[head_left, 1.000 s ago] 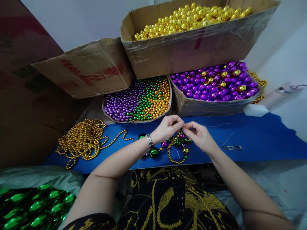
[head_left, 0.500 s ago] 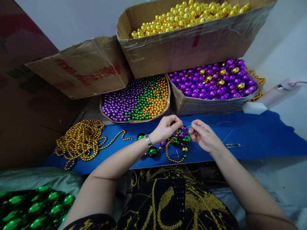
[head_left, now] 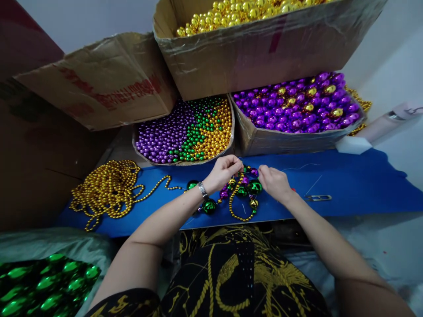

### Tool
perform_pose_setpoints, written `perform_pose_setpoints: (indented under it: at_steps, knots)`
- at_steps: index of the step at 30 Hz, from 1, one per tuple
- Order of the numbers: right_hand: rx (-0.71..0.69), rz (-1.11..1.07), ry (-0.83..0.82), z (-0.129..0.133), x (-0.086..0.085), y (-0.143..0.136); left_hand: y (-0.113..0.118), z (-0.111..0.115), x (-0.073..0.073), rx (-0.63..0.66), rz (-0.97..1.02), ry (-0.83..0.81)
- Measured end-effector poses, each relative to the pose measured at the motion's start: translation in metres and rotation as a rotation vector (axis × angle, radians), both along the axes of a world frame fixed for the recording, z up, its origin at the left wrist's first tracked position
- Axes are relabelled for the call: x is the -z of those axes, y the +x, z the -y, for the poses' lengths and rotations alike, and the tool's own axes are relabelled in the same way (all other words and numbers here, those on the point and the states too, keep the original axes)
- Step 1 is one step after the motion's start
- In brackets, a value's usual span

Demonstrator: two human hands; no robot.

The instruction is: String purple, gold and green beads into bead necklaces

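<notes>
My left hand (head_left: 225,173), with a silver watch at its wrist, pinches a thin clear thread above the blue table. To its right my right hand (head_left: 275,181) is closed, fingertips pressed together on the thread, a small gap between the hands. Beneath and between them lies a bead strand with large green balls (head_left: 254,186), purple beads (head_left: 224,192) and small gold beads. A loop of small gold beads (head_left: 231,204) hangs toward the table's front edge. Another green ball (head_left: 209,206) sits below my left wrist.
A gold bead pile (head_left: 110,189) lies at the left. Behind stand boxes of mixed beads (head_left: 188,132), purple beads (head_left: 297,105) and gold balls (head_left: 251,13). Small snips (head_left: 319,198) lie at the right, and green balls (head_left: 46,284) fill a bag at lower left.
My hands have shifted slightly; the right hand has turned, its fingers more closed, with its back now facing up. The whole view has shifted a little.
</notes>
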State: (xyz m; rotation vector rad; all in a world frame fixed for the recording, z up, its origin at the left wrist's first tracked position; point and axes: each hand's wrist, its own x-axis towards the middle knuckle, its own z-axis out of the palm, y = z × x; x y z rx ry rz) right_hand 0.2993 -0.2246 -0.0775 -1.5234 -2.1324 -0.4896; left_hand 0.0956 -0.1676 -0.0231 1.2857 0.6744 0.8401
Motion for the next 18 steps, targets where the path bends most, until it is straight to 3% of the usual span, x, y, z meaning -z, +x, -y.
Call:
perform_pose_setpoints:
  at_steps: [4,8,13,16,18]
  knots:
    - [-0.011,-0.004,-0.008,-0.001,0.012,0.003,0.001,-0.004,0.021,-0.027,0.01,-0.176]
    - [-0.069,-0.015,-0.045,0.001,0.0,0.005,-0.002,-0.006,0.031,-0.01,0.03,-0.303]
    - [-0.196,0.06,-0.012,-0.019,-0.026,-0.002,-0.003,-0.008,0.03,0.039,-0.014,-0.253]
    - [-0.314,0.078,0.015,-0.036,-0.033,-0.011,-0.003,-0.008,0.032,0.067,-0.073,-0.197]
    - [-0.333,0.03,0.042,-0.043,-0.034,-0.018,-0.004,-0.008,0.034,0.021,-0.081,-0.187]
